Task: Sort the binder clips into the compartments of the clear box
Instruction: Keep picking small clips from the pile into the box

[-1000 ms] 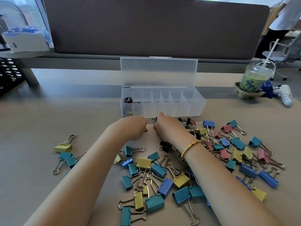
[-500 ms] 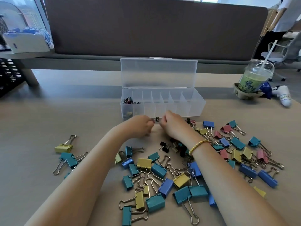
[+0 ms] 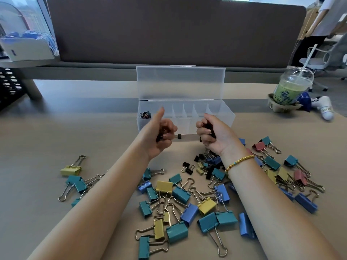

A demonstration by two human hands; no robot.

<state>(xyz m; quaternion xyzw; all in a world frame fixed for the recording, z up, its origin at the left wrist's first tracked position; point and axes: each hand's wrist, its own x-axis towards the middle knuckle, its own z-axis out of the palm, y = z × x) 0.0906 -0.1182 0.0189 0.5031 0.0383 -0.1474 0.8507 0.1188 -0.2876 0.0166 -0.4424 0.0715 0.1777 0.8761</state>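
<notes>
Both the left hand [image 3: 161, 136] and the right hand [image 3: 212, 134] were curled into fists around small black metal binder clips [image 3: 207, 128], apparently gathered for dropping into the clear plastic compartment box [image 3: 223, 117] just beyond the fingers [image 3: 202, 131]. 1 stray black clip [image 3: 179, 136] lay between the fists on the smooth tan tabletop [image 3: 75, 132]. Behind the wrists sprawled larger teal, blue, yellow and pink clips [image 3: 180, 194] with wire handles.

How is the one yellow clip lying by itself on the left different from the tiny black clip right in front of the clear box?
The lone yellow binder clip is much bigger than the tiny black binder clip. The yellow one lies far left, away from the clear plastic box; the black one sits just before the box's front wall, between the two hands. Both lie on the tan table, unsorted.
</notes>
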